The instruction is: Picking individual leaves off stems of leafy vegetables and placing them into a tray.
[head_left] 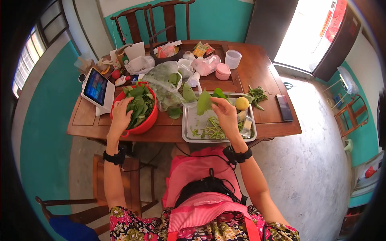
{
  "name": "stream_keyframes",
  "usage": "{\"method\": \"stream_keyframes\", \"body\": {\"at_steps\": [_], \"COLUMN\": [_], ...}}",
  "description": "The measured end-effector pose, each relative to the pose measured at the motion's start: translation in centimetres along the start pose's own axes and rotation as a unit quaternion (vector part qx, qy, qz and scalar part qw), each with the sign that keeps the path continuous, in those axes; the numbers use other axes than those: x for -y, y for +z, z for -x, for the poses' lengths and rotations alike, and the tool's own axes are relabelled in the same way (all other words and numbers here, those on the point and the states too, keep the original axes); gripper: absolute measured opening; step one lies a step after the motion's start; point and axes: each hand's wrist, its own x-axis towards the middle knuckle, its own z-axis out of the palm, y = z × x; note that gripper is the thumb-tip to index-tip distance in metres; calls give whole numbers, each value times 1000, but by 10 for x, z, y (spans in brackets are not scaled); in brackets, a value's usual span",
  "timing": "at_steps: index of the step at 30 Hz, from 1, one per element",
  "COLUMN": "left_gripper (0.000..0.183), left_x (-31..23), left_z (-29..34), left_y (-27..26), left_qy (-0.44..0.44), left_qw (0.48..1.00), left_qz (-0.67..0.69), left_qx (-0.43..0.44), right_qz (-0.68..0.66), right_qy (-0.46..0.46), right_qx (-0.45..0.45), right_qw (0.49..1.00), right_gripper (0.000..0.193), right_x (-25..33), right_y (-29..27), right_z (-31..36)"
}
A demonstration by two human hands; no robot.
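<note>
My left hand (pixel 120 115) is at the near-left rim of a red plastic basket (pixel 141 129), its fingers apart against the green leaves (pixel 141 103) heaped inside. Over a metal tray (pixel 188 130) on the right, my right hand (pixel 226 116) pinches a broad green leaf (pixel 204 103). Cut green stems (pixel 213 128) lie in the tray below it. Beside that hand, toward the tray's right end, are a yellow round fruit (pixel 242 103) and a small clear-wrapped piece (pixel 247 124). A clear plastic bag (pixel 163 90) with more leaves stands between basket and tray.
A tablet-like screen (pixel 96 90) stands left of the basket. Pink lidded tubs (pixel 222 72), a clear container (pixel 233 59) and several packets occupy the table's far side. To the right lie a leafy bunch (pixel 257 96) and a phone (pixel 284 107). A wooden chair (pixel 116 180) is at lower left.
</note>
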Motion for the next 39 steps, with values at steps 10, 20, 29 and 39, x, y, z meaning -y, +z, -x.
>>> {"method": "stream_keyframes", "body": {"at_steps": [10, 20, 29, 39], "left_gripper": [61, 25, 22, 13], "left_x": [-45, -202, -227, -220], "left_z": [1, 3, 5, -5], "left_y": [-18, -15, 44, 52], "left_qy": [-28, 178, 241, 201], "left_qw": [987, 967, 958, 972], "left_qz": [-96, 132, 125, 113], "left_qx": [-125, -129, -90, -44], "right_qz": [-206, -342, -396, 238], "right_qy": [165, 196, 234, -171], "right_qx": [-9, 76, 118, 35], "right_qw": [964, 916, 880, 955], "right_gripper": [32, 36, 38, 16], "right_x": [5, 19, 38, 62], "right_y": [-38, -25, -18, -14], "right_z": [6, 14, 30, 59]}}
